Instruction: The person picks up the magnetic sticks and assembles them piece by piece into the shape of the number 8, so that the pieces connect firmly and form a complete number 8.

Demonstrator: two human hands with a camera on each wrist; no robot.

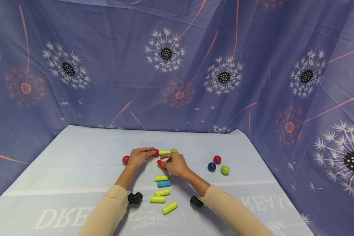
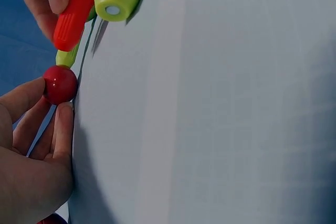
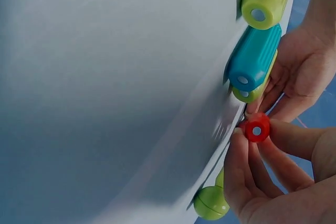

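Note:
My left hand (image 1: 138,156) pinches a glossy red ball (image 2: 60,85) between thumb and fingers at the table's far middle. From that ball a yellow-green rod (image 1: 164,152) runs right to a green ball (image 1: 173,150). My right hand (image 1: 176,164) holds a short red ribbed rod (image 2: 73,17) by thumb and fingertips, just nearer than the yellow-green rod. A silver disc shows in the red rod's end in the right wrist view. Another red ball (image 1: 126,160) lies just left of my left hand.
Nearer on the white cloth-covered table (image 1: 91,157) lie several loose yellow-green rods (image 1: 157,199) and a blue rod (image 1: 164,184). To the right sit a red ball (image 1: 217,159), a dark blue ball (image 1: 211,167) and a green ball (image 1: 225,170). A patterned purple curtain (image 1: 112,65) hangs behind.

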